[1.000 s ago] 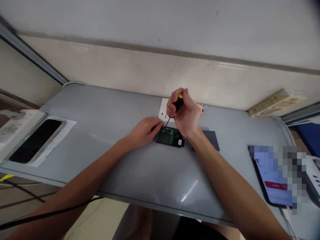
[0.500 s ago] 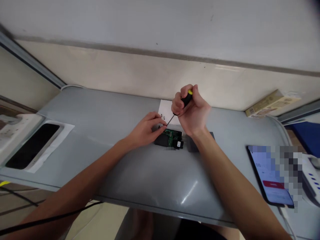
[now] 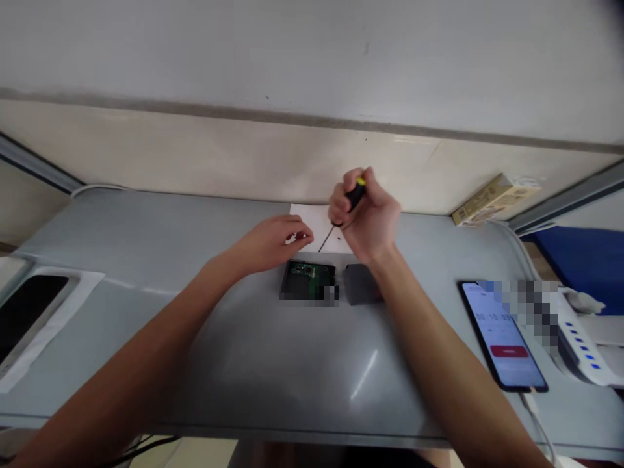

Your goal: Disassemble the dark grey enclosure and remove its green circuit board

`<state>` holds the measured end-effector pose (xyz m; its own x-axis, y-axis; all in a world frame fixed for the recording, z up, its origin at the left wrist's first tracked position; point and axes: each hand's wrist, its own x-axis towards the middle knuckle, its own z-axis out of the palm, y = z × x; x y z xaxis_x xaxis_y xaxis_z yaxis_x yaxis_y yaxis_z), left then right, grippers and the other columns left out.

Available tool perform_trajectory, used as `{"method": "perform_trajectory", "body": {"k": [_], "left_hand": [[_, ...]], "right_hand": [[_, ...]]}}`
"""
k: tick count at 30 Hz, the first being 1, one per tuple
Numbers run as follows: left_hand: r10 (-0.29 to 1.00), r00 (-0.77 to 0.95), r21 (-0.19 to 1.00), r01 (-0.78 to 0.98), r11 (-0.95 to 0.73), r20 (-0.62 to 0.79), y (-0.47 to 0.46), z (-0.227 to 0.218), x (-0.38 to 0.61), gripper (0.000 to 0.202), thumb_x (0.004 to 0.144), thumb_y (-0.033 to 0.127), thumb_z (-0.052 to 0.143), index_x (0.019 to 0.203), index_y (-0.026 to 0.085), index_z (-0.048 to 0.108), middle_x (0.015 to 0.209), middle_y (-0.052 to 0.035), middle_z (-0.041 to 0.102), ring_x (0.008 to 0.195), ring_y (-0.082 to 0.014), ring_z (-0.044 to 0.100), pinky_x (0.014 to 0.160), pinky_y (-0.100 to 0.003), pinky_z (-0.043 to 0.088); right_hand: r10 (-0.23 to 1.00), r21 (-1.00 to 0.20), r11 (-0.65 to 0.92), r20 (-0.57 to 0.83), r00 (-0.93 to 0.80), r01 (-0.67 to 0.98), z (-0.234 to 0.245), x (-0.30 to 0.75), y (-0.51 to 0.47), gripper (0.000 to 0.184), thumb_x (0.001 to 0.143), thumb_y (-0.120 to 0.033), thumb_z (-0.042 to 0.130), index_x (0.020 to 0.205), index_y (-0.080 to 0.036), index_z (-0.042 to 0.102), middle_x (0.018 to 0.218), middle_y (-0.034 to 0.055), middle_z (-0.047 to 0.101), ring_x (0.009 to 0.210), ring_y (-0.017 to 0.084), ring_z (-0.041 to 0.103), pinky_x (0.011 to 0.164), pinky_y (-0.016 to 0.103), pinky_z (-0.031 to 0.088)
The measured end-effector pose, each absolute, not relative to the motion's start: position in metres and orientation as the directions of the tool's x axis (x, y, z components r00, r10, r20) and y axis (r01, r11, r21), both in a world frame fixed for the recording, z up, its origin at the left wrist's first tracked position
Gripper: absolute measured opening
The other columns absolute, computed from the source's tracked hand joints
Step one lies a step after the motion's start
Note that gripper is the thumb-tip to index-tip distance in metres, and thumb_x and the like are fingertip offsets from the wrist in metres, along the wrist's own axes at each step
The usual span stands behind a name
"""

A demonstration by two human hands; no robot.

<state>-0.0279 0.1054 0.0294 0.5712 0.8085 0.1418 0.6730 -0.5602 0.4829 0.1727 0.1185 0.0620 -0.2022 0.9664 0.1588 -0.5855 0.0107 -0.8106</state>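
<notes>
My right hand (image 3: pixel 368 218) is closed round a small screwdriver (image 3: pixel 350 201) with a black and yellow handle; its thin shaft points down-left over a white sheet of paper (image 3: pixel 312 224). My left hand (image 3: pixel 273 242) hovers over the paper with thumb and forefinger pinched together; what they hold is too small to make out. In front of both hands lies an opened black device with a green circuit board (image 3: pixel 308 281). A dark grey cover (image 3: pixel 359 284) lies right beside it.
All this rests on a grey table (image 3: pixel 273 344) against a pale wall. A lit phone (image 3: pixel 504 335) lies at the right near a white power strip (image 3: pixel 580 341). A cardboard box (image 3: pixel 492 198) sits at the back right. A dark-screened device (image 3: pixel 24 312) lies far left.
My left hand came off the circuit board and moved up over the paper in a pinch. My right hand lifted the screwdriver off the board. The view shifted to the right.
</notes>
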Motion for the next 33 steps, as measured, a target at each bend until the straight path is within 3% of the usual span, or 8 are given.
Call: {"method": "perform_trajectory", "body": {"k": [5,11,17,22,27,33], "left_hand": [[0.859,0.509,0.453,0.755,-0.475,0.051,0.087,0.033,-0.04,0.022,0.1,0.037,0.054,0.095,0.024,0.071,0.085,-0.0004,0.067,0.073,-0.0167,0.058,0.066,-0.029,0.04],[0.853,0.516,0.42,0.793,-0.442,-0.076,0.078,0.042,-0.036,0.026,0.097,0.043,0.056,0.106,0.025,0.073,0.102,-0.0015,0.068,0.081,-0.0161,0.062,0.072,-0.029,0.043],[0.858,0.495,0.391,0.824,-0.411,-0.141,0.081,0.047,-0.035,0.025,0.097,0.039,0.052,0.1,0.025,0.073,0.098,-0.0008,0.07,0.084,-0.018,0.063,0.074,-0.029,0.042],[0.878,0.461,0.417,0.828,-0.375,-0.127,0.088,0.049,-0.044,0.036,0.103,0.043,0.041,0.1,0.022,0.071,0.096,-0.0031,0.072,0.083,-0.0197,0.063,0.074,-0.03,0.042],[0.86,0.492,0.461,0.8,-0.384,-0.137,0.092,0.054,-0.031,0.035,0.098,0.053,0.054,0.107,0.023,0.07,0.098,-0.003,0.071,0.082,-0.0186,0.062,0.072,-0.029,0.041],[0.81,0.587,0.521,0.694,-0.497,-0.009,0.115,0.038,-0.006,0.029,0.103,0.037,0.046,0.101,0.02,0.07,0.101,-0.0038,0.072,0.088,-0.0183,0.063,0.078,-0.029,0.043]], "right_hand": [[0.94,-0.814,-0.088,0.122,-0.318,-0.574,0.041,0.144,0.109,0.051,0.096,-0.071,0.047,0.076,-0.025,0.044,0.06,-0.0034,0.038,0.051,0.012,0.038,0.046,0.027,0.037],[0.957,-0.779,-0.05,0.141,-0.253,-0.625,0.053,0.156,0.11,0.045,0.1,-0.061,0.046,0.075,-0.025,0.043,0.061,-0.0031,0.037,0.051,0.013,0.038,0.047,0.027,0.039],[0.965,-0.805,-0.042,0.121,-0.234,-0.591,0.047,0.151,0.108,0.046,0.1,-0.063,0.045,0.074,-0.025,0.043,0.061,-0.0026,0.036,0.051,0.013,0.037,0.048,0.027,0.039],[0.955,-0.803,-0.025,0.157,-0.251,-0.596,0.043,0.145,0.105,0.046,0.1,-0.063,0.046,0.075,-0.025,0.045,0.062,-0.0023,0.037,0.052,0.013,0.038,0.049,0.028,0.04],[0.968,-0.801,0.084,0.207,-0.142,-0.592,0.066,0.166,0.109,0.042,0.103,-0.057,0.041,0.075,-0.025,0.044,0.061,-0.0023,0.036,0.051,0.013,0.04,0.05,0.029,0.041],[0.947,-0.736,0.2,0.314,-0.064,-0.646,0.079,0.197,0.122,0.035,0.101,-0.046,0.046,0.074,-0.025,0.045,0.062,-0.0036,0.032,0.049,0.012,0.036,0.051,0.029,0.035]]}}
